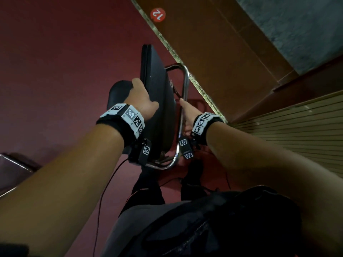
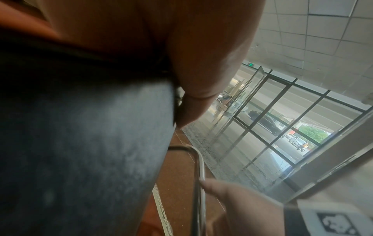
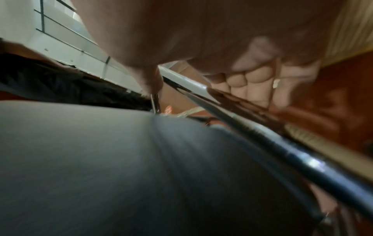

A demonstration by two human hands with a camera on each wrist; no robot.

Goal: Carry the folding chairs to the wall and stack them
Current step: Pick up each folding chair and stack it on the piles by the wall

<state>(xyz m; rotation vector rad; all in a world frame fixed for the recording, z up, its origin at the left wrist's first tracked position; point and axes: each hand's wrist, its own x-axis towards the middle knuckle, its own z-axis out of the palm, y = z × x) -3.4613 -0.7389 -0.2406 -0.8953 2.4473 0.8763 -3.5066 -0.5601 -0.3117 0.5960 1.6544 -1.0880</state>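
A folded chair with a black padded seat point(image 1: 157, 112) and a chrome tube frame point(image 1: 185, 84) hangs upright above the red floor in front of me. My left hand point(image 1: 141, 101) grips the seat's left edge, thumb on the near face and fingers hidden behind it. Its black backrest point(image 1: 118, 91) shows just left of that hand. My right hand point(image 1: 186, 115) holds the frame's right tube. In the right wrist view its fingers point(image 3: 252, 83) curl round the chrome tube point(image 3: 282, 143). The left wrist view shows the seat point(image 2: 90, 143) under my left thumb point(image 2: 201, 63).
Part of another chair point(image 1: 14, 169) stands at the lower left. A metal floor strip point(image 1: 202, 89) runs diagonally past the chair, with a round red "12" sticker point(image 1: 157, 14) beyond it. A slatted wall point(image 1: 297, 130) rises on the right. Glass doors point(image 2: 282, 119) lie ahead.
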